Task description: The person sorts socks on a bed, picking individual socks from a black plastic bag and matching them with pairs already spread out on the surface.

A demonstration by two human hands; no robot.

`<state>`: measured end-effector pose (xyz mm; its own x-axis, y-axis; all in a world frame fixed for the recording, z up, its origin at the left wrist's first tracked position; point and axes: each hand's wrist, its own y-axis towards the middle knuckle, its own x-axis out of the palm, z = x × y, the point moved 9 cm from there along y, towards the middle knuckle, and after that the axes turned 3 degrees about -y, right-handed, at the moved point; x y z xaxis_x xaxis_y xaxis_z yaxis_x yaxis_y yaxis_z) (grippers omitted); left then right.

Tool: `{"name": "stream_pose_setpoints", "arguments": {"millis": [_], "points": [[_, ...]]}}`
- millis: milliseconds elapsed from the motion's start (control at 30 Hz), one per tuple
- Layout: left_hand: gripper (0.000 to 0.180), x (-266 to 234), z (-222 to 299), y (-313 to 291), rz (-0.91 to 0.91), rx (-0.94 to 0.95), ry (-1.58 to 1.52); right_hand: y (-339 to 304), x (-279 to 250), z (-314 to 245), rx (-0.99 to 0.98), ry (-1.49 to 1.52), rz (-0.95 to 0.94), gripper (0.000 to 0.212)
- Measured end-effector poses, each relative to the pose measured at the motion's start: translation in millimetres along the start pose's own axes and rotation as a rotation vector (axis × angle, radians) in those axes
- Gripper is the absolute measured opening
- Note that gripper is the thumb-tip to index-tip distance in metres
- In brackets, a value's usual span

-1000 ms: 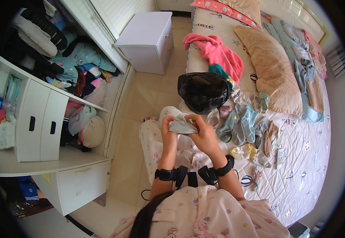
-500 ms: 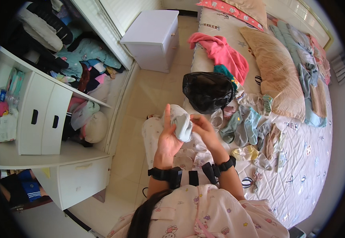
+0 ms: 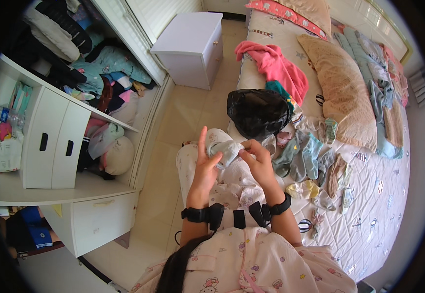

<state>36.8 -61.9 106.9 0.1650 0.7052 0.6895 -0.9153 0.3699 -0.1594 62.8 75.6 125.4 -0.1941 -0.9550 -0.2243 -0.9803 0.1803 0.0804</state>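
Clearly, in the head view, both hands work together on one small pale cloth [image 3: 228, 153], which seems to be a sock, held above the lap. The left hand [image 3: 203, 172] presses its thumb on the near side of the cloth, while its forefinger stretches straight and away. The right hand [image 3: 259, 162] pinches the other end between thumb and fingertips.

To handle it well, I think that the left hand should hold firmly but softly, so the layers do not slip. The right hand would do better to take only the edge and to guide it evenly, without pulling hard, because thin knitted cloth can stretch or twist.

On the right there is a bed [image 3: 373, 219] with a quilted, patterned cover. Nearest to the hands stands a black bag [image 3: 257, 115], and beside it lie green socks [image 3: 290, 155] and a yellow sock [image 3: 302, 189]. Behind the bag is a bright pink garment [image 3: 281, 71]; farther right is a beige pillow [image 3: 342, 93]. Across the tiled floor [image 3: 173, 134], a pale cabinet [image 3: 185, 46] stands near an open wardrobe with crowded clothes [image 3: 107, 73].
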Motion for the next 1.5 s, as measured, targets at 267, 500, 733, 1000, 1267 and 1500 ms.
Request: {"name": "stream_pose_setpoints", "arguments": {"millis": [267,500,733,1000,1267,1500], "points": [[0.061,-8.1,5.8,-0.9,0.037,0.084,0.093,-1.0,1.2,23.9,0.214,0.448,-0.035,0.012],[0.042,-38.8,4.7,4.3,0.212,0.099,0.307,0.7,-7.9,19.8,0.182,0.510,-0.022,0.012],[0.031,-60.9,3.7,3.3,0.280,0.042,0.417,-0.5,-22.0,13.9,0.204,0.449,0.065,0.013],[0.030,-59.9,4.6,-0.8,0.157,0.109,-0.113,-0.6,-31.6,22.5,0.168,0.493,0.098,0.014],[0.041,-61.9,20.7,-3.6,0.208,0.214,-0.235,-3.8,-27.1,18.0,0.168,0.478,0.026,0.013],[0.073,-57.6,38.7,-10.2,0.317,0.353,-0.185,-1.6,-28.7,-7.6,-0.099,0.022,-0.096,0.009]]}}
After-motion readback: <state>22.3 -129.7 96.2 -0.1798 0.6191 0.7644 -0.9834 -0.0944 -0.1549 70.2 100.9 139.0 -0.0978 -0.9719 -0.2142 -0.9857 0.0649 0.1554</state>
